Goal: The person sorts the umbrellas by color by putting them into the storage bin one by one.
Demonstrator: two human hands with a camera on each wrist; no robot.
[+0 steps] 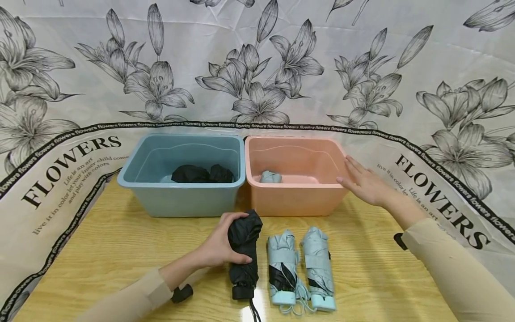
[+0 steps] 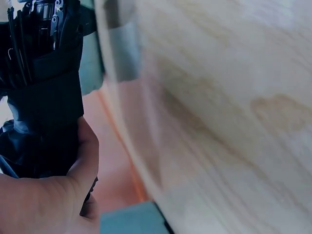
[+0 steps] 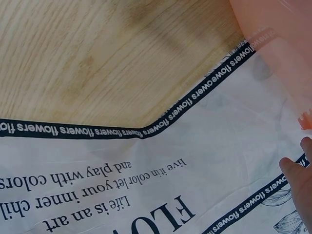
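Note:
My left hand (image 1: pixel 219 243) grips a folded black umbrella (image 1: pixel 244 250), thumb across its near side and fingers around its far part. In the left wrist view the black umbrella (image 2: pixel 46 97) fills the left side, with its ribs showing at the end. My right hand (image 1: pixel 368 181) rests with straight fingers at the right rim of the pink bin (image 1: pixel 297 201). Two folded light blue umbrellas (image 1: pixel 281 257) lie side by side to the right of the black one. Inside the pink bin is a light blue bundle (image 1: pixel 271 177).
A blue bin (image 1: pixel 185 201) stands left of the pink one, with black bundles (image 1: pixel 191 173) inside. Both stand at the back of the wooden table (image 1: pixel 362 277), before a flower-printed cloth (image 1: pixel 257 67). A cord (image 1: pixel 303 295) trails from the light blue umbrellas.

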